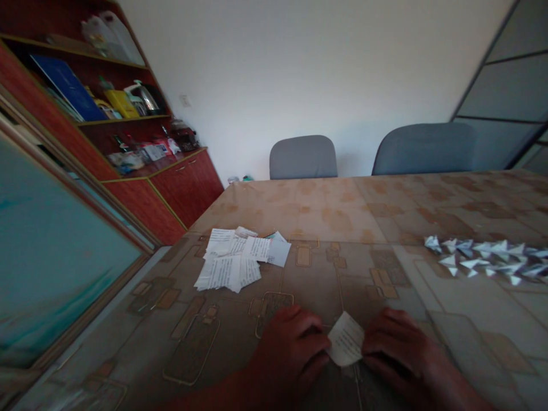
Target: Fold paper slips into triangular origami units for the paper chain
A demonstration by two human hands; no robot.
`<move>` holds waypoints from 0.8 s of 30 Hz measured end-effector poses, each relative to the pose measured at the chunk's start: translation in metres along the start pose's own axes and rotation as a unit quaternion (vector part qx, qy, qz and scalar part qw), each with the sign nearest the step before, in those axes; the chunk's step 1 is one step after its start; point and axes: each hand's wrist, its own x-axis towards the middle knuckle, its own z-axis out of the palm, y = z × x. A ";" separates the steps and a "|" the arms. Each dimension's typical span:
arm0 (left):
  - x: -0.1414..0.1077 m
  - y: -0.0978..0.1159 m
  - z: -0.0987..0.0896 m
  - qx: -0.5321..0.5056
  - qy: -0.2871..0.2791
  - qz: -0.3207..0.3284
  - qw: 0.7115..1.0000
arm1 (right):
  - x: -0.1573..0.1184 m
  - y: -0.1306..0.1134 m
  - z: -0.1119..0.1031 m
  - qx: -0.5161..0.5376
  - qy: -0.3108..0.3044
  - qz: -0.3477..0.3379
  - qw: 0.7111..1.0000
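Observation:
Near the front edge of the view, a small square of printed paper is held between my two hands, one corner pointing away from me. My left hand pinches its left corner with fingers closed. On the opposite corner, my right hand grips the paper the same way, its fingertips partly hidden behind the knuckles. Farther off to the left lies a loose pile of printed paper pieces. Over at the right, several folded paper shapes with pointed tips stand in rows.
A patterned cloth covers the table. Behind its far edge stand two grey chairs, a left one and a right one. A red-brown cabinet with filled shelves is at the left, beside a teal panel.

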 end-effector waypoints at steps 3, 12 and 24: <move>-0.005 -0.001 0.002 0.004 -0.003 0.005 1.000 | 0.002 -0.001 0.002 0.008 -0.007 0.025 1.000; -0.004 0.001 0.000 0.051 0.054 0.046 0.996 | 0.007 0.001 0.007 -0.013 0.055 0.102 0.993; -0.019 0.017 0.043 0.250 0.083 0.218 0.940 | 0.003 0.003 0.011 -0.026 0.040 0.143 0.989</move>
